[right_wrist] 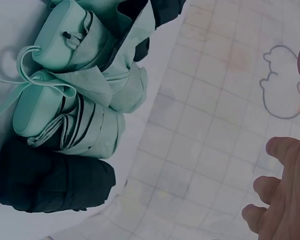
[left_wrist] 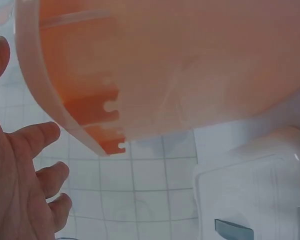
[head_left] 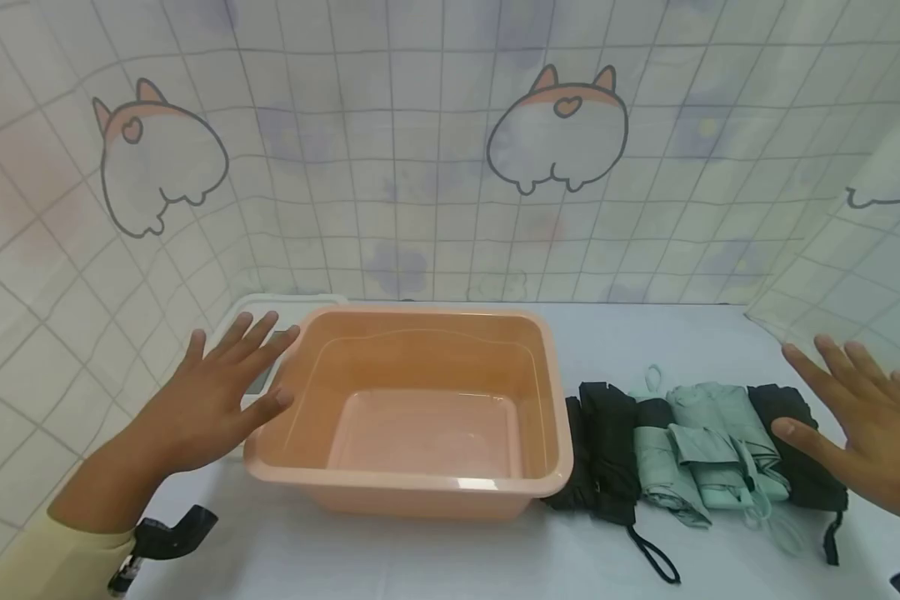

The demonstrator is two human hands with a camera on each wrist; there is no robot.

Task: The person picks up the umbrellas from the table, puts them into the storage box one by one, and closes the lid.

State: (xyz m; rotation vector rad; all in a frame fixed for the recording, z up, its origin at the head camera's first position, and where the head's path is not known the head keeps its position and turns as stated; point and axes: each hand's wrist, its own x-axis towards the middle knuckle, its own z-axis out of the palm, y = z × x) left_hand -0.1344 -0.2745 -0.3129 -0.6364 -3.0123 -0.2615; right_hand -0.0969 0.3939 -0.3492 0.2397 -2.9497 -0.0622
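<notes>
My left hand [head_left: 213, 396] hovers at the left side of a peach plastic basin [head_left: 420, 433], fingers spread and straight. In the left wrist view its fingertips are close to the basin's rim [left_wrist: 27, 60]. Nothing lies inside the basin. Right of it, a row of folded umbrellas lies side by side. Black umbrellas [head_left: 609, 450] are nearest the basin, mint green umbrellas [head_left: 720, 412] are in the middle, and another black umbrella [head_left: 791, 417] is at the right end. My right hand [head_left: 862, 425], fingers spread, is held beside that end and grips nothing.
Behind the basin's left side stands a white lidded box [left_wrist: 255, 180] with a grey latch. A white cloth [head_left: 390, 558] covers the table. Grid-patterned curtains [head_left: 420, 167] with cartoon animals enclose the back and both sides. Cord loops [head_left: 656, 558] stick out from the umbrellas.
</notes>
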